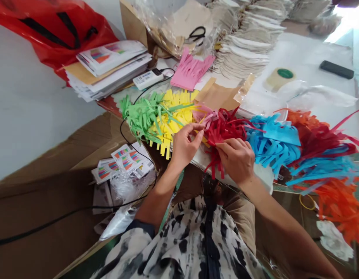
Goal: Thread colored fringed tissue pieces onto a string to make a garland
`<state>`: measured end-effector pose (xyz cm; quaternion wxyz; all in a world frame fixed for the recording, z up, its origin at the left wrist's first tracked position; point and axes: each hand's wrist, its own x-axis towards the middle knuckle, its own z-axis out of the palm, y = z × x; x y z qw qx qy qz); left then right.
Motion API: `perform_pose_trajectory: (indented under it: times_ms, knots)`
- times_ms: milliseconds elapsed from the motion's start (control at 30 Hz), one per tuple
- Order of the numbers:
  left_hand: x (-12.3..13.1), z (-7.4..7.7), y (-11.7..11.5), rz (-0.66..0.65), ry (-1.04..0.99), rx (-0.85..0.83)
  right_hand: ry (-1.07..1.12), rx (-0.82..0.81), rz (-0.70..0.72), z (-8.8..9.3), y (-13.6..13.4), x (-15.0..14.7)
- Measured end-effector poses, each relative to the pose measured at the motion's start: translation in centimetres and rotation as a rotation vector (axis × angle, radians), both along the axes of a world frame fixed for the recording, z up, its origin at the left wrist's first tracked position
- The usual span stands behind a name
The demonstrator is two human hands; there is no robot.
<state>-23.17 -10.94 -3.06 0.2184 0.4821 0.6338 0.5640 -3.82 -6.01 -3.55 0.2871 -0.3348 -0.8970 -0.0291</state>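
Observation:
My hands work over a row of fringed crepe-like paper sheets. My left hand (185,145) pinches near the pink paper fringe (204,116), with its fingertips close to the yellow paper fringe (170,120). My right hand (236,161) presses its fingers onto the red paper fringe (223,130), which hangs down between my hands. A green paper fringe (144,116) lies left of the yellow one. To the right spread a blue paper fringe (272,143) and a heap of orange paper fringe (339,209). A flat pink fringed sheet (191,69) lies farther back.
Black scissors (197,34) sit in a plastic bag behind the paper. Stacks of white folded paper (243,50) rise at the back. A pile of printed sheets (109,66) rests by a red plastic bag (51,31). A black cable (133,135) runs past a tape roll's table side.

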Motion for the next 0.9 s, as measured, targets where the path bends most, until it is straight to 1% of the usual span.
perform_pose_trajectory:
  times_ms: [100, 233, 333, 467, 567, 667, 800, 900]
  knots:
    - [0.5, -1.1, -1.0, -0.057, 0.021, -0.017, 0.163, -0.199, 0.024, 0.5, 0.7, 0.1]
    - [0.8, -1.9, -1.0, -0.122, 0.083, 0.065, 0.285, -0.408, 0.085, 1.5, 1.4, 0.2]
    - [0.8, -2.0, -0.8, -0.128, 0.172, 0.136, 0.341, -0.488, 0.102, 2.0, 1.8, 0.3]
    - [0.4, -2.2, -0.3, -0.156, 0.284, 0.199, 0.428, -0.547, 0.095, 2.1, 2.3, 0.2]
    - [-0.1, -2.6, 0.2, -0.214, 0.273, 0.272, 0.458, -0.532, 0.144, 2.0, 2.7, 0.1]
    - [-0.7, -3.0, 0.8, -0.271, 0.191, 0.314, 0.443, -0.432, 0.220, 1.9, 2.9, 0.2]
    - [-1.4, -3.4, 1.5, -0.339, 0.037, 0.281, 0.411, -0.269, 0.296, 1.9, 3.2, 0.4]
    - [-1.7, -3.5, 1.8, -0.339, -0.014, 0.248, 0.389, -0.155, 0.333, 1.9, 3.4, 0.5]
